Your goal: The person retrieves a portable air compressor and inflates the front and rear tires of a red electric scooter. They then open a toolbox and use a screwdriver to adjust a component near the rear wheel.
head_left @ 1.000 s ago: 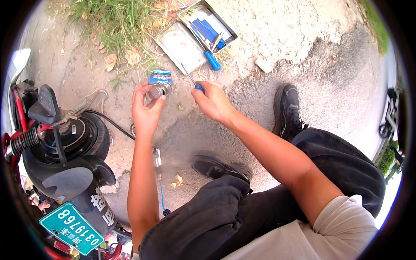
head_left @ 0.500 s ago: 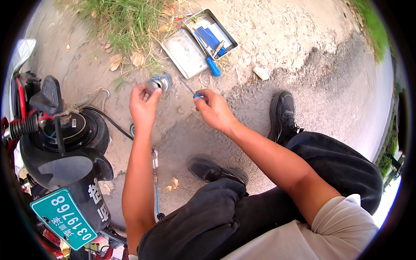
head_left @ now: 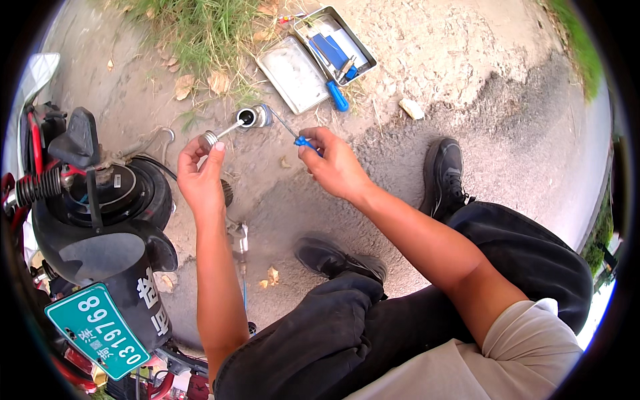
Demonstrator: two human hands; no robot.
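My left hand pinches a silver cap with a pale rod, a brush or applicator stem, fixed to it. The rod's far end reaches the dark mouth of a small metal can on the ground; whether its tip is inside I cannot tell. My right hand is closed round the blue handle of a thin screwdriver-like tool. Its slim metal shaft points up and left, its tip near the can. Past both hands lies an opened metal tool case, its pale lid folded out.
A blue-handled screwdriver leans over the case edge, beside blue pieces inside. At left lies a black and red scooter with a green plate. Grass grows at the back; a pale stone sits right of the case.
The cap has come off the can and moved left and towards me in my left hand, showing its rod. My right hand still grips the blue-handled tool, almost in place.
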